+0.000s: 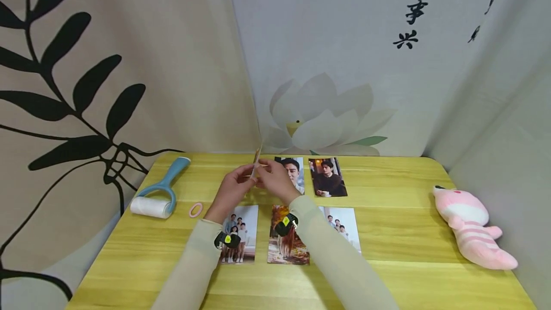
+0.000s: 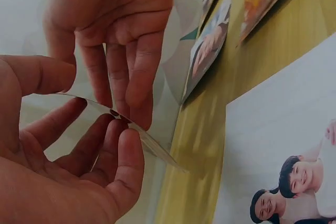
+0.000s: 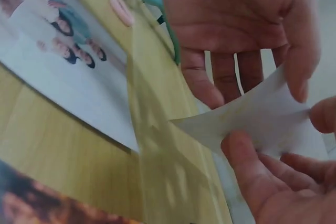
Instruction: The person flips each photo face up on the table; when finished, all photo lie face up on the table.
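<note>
A photo print (image 3: 262, 116) is held above the far part of the table, edge-on in the head view, its pale back visible in the right wrist view. My left hand (image 1: 230, 189) pinches it between thumb and fingers from one side. My right hand (image 1: 277, 181) grips it from the other side, and the sheet bows slightly between them. Below the left forearm lies a family photo (image 1: 247, 233); an autumn-coloured photo (image 1: 286, 250) and another family photo (image 1: 350, 224) are partly hidden by the right arm. Behind the right hand is a portrait photo (image 1: 297, 169), partly covered.
A photo of a person in dark clothes (image 1: 328, 181) lies at the back of the wooden table (image 1: 396, 233). On the left are a blue-handled lint roller (image 1: 161, 193) and a pink ring (image 1: 195, 210). A pink plush toy (image 1: 471, 228) lies near the right edge.
</note>
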Available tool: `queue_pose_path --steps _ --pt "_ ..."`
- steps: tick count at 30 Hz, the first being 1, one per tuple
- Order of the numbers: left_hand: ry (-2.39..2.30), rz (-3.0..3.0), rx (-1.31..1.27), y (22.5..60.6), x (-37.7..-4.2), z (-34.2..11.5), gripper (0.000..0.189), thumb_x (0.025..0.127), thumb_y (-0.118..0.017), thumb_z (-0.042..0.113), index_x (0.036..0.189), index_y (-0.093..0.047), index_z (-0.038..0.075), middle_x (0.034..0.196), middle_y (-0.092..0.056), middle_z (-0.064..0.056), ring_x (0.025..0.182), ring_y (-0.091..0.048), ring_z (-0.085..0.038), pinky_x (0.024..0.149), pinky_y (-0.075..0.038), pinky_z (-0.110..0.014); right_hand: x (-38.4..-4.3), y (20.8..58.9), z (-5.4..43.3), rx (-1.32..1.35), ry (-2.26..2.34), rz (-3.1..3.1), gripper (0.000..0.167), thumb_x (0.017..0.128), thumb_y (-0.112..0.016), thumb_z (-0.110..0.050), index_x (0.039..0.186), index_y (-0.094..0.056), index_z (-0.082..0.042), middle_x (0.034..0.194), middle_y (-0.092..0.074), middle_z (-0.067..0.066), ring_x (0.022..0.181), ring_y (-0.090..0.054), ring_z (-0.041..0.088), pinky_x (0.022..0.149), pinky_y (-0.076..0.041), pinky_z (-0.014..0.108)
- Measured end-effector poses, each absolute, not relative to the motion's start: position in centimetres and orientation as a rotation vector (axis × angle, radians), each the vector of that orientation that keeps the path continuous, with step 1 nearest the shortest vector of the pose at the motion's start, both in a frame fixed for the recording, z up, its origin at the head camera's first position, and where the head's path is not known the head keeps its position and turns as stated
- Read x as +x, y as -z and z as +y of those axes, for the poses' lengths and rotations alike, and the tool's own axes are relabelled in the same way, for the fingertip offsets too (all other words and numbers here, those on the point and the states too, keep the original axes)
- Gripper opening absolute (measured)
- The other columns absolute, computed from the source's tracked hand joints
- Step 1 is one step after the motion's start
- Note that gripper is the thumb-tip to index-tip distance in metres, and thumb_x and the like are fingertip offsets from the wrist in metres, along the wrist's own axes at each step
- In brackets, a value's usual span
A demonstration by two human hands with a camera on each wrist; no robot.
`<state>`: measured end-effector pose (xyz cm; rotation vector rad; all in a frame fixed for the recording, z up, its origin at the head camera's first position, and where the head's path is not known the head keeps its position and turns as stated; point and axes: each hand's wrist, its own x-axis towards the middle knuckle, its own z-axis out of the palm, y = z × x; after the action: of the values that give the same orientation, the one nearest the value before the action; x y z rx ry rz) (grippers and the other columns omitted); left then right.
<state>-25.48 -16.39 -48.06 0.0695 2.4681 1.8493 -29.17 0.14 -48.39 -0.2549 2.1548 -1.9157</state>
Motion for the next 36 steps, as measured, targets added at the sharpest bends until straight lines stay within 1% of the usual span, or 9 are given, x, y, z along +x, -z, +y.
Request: queue_pose_path --steps 5,14,16,20,23,26,30,32,36 --pt "-1.696 2.589 0.124 47.9 -24.9 -15.8 0.049 0.101 -0.073 0.024 0.148 -0.062 0.017 0.143 -0.066 -0.011 0.132 -0.061 -0.033 0.1 -0.059 -0.052 -29.0 48.1 0.5 -0.169 1.939 2.094 0.059 0.11 -0.056 -0.041 0.158 -0.047 -0.009 0.143 -0.064 0.016 0.104 -0.077 0.025 0.085 -0.065 0.037" --pt "-1.569 2.656 0.142 48.3 -24.4 -15.3 0.055 0.096 -0.08 0.034 0.147 -0.063 0.019 0.147 -0.057 -0.009 0.13 -0.06 -0.032 0.104 -0.056 -0.052 -28.8 48.2 1.0 -0.147 1.944 2.067 0.058 0.112 -0.051 -0.022 0.163 -0.036 -0.003 0.149 -0.059 0.021 0.104 -0.075 0.028 0.081 -0.065 0.037" --pt "-1.568 2.666 0.155 48.2 -24.4 -15.3 0.056 0.096 -0.08 0.035 0.147 -0.064 0.02 0.148 -0.057 -0.009 0.13 -0.06 -0.031 0.104 -0.056 -0.052 -28.8 48.2 1.0 -0.15 1.945 2.082 0.056 0.112 -0.051 -0.021 0.163 -0.037 -0.002 0.15 -0.058 0.021 0.103 -0.075 0.027 0.081 -0.065 0.037" --pt "-1.589 2.673 0.157 48.0 -24.6 -15.5 0.055 0.095 -0.08 0.038 0.146 -0.065 0.021 0.146 -0.06 -0.007 0.129 -0.061 -0.03 0.104 -0.056 -0.053 -28.9 48.1 1.0 -0.157 1.931 2.128 0.048 0.111 -0.053 -0.02 0.155 -0.05 -0.001 0.142 -0.065 0.02 0.093 -0.075 0.021 0.08 -0.065 0.036" --pt "-1.632 2.65 0.146 47.8 -24.6 -16.0 0.054 0.097 -0.079 0.039 0.146 -0.064 0.02 0.144 -0.063 -0.007 0.128 -0.061 -0.03 0.104 -0.056 -0.053 -28.9 48.0 1.0 -0.163 1.954 2.094 0.044 0.111 -0.053 -0.019 0.151 -0.055 -0.001 0.134 -0.068 0.021 0.091 -0.075 0.021 0.084 -0.066 0.044" --pt "-1.659 2.646 0.104 47.8 -24.8 -16.6 0.054 0.098 -0.077 0.039 0.146 -0.064 0.017 0.144 -0.062 -0.009 0.13 -0.06 -0.032 0.103 -0.056 -0.053 -28.7 47.9 1.1 -0.163 1.973 2.052 0.046 0.111 -0.053 -0.019 0.155 -0.05 -0.002 0.139 -0.065 0.022 0.103 -0.075 0.028 0.088 -0.065 0.048" --pt "-1.646 2.695 -0.011 48.2 -25.3 -17.4 0.052 0.099 -0.076 0.036 0.145 -0.064 0.016 0.147 -0.059 -0.013 0.132 -0.058 -0.034 0.099 -0.056 -0.05 -28.4 47.6 1.1 -0.168 1.971 2.048 0.051 0.111 -0.053 -0.018 0.159 -0.044 -0.001 0.146 -0.059 0.023 0.117 -0.07 0.035 0.084 -0.066 0.044" --pt "-1.656 2.7 -0.072 48.4 -25.6 -17.8 0.051 0.099 -0.076 0.031 0.146 -0.064 0.014 0.146 -0.06 -0.016 0.131 -0.06 -0.036 0.097 -0.057 -0.047 -28.3 47.6 1.0 -0.173 1.972 2.05 0.051 0.111 -0.054 -0.017 0.159 -0.044 -0.001 0.146 -0.06 0.023 0.118 -0.069 0.035 0.081 -0.066 0.042" --pt "-1.736 2.621 -0.185 48.8 -26.0 -18.7 0.053 0.102 -0.07 0.022 0.151 -0.056 0.009 0.147 -0.058 -0.02 0.13 -0.061 -0.037 0.091 -0.057 -0.036 -28.0 47.5 0.8 -0.192 1.982 2.039 0.048 0.111 -0.053 -0.016 0.157 -0.048 -0.003 0.138 -0.064 0.021 0.109 -0.069 0.029 0.078 -0.066 0.041"
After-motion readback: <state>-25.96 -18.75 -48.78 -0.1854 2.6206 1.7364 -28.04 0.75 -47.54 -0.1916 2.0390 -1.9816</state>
